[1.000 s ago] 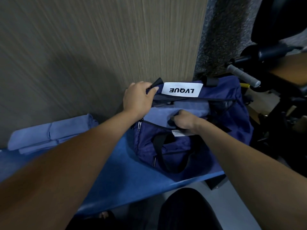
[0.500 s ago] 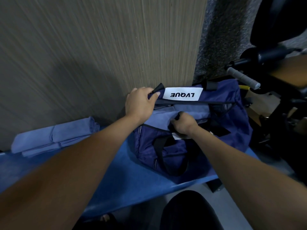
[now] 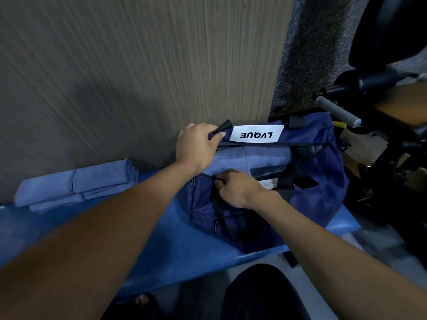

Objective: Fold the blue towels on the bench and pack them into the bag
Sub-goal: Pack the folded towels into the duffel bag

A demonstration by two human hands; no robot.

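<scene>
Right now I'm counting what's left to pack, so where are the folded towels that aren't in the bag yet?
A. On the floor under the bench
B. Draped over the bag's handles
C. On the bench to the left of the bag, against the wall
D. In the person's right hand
C: the folded towels lie on the bench left of the bag, along the wall.

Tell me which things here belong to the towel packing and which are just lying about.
Part of the job:
- bag, held at its far edge by the left hand and at its near edge by the right hand
- towel lying in the bag's opening
- folded towels on the bench

Lying about:
- exercise machine with a grey handle
- wall
</scene>
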